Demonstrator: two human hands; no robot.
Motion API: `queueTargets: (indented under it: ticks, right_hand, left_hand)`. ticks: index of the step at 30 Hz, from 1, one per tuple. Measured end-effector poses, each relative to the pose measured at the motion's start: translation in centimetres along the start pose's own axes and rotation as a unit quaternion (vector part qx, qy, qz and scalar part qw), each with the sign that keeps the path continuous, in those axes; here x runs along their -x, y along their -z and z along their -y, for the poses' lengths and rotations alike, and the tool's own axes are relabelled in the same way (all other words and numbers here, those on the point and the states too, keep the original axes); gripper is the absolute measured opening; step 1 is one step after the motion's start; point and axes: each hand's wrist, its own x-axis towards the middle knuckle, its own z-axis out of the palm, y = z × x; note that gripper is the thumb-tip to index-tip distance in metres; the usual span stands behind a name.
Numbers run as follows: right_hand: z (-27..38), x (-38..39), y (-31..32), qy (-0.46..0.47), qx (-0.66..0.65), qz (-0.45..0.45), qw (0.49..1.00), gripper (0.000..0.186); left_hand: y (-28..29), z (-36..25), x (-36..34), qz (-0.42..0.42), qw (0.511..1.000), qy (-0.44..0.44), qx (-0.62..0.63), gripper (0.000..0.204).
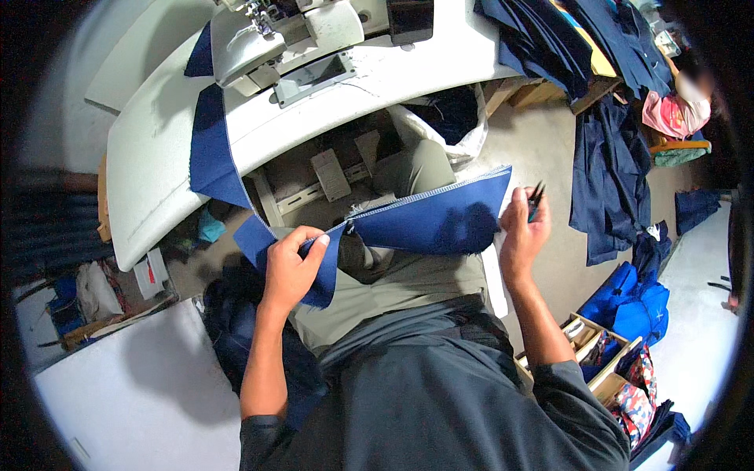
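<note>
From the centre towards 10 o'clock, blue panels (432,220) — seams stitched, cutting apart seemingly left to do — run through the left hand (292,268)'s pinch, while the right hand (524,235) at 3 o'clock grips snips (537,196).

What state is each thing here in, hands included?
Left hand: closed on blue cloth
Right hand: closed around dark pointed tool
Blue cloth: spread out, pale stitching along its upper edge
Dark pointed tool: held, tips upward in view
Sewing machine: running or stopped, cannot tell
White sack: open, dark cloth inside
Wooden box: open-topped, divided
</note>
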Motion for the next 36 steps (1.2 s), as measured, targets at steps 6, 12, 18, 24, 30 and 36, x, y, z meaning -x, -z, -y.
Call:
queueTargets:
  ticks: [6,12,18,24,30,36]
  right_hand:
    - [1.0,6.6,-5.6,-0.356,-0.142,0.283,0.879,0.044]
    - [-1.9,8.2,-10.6,-0.442,-0.062,0.380,0.810,0.044]
    - [-2.0,8.2,-12.2,-0.448,-0.094,0.372,0.808,0.044]
    - [-0.5,8.5,-10.4,-0.406,-0.046,0.373,0.833,0.045]
    - [2.3,3.3,-6.4,0.082,0.169,0.240,0.952,0.023]
    - [-0.2,-0.6,-5.1,0.245,0.417,0.186,0.855,0.028]
  left_hand:
    - [-1.0,0.8,0.4,-0.009,0.998,-0.003,0.062,0.018]
    - [-1.1,0.8,0.9,-0.028,0.996,-0.027,0.083,0.016]
    - [-0.8,0.3,1.1,-0.002,0.997,-0.001,0.075,0.016]
    - [-0.9,0.4,0.8,0.007,0.998,0.008,0.068,0.015]
    - [-4.6,2.0,-3.2,-0.040,0.978,-0.024,0.205,0.026]
    - [-11.4,4.2,-5.7,0.086,0.981,0.032,0.173,0.042]
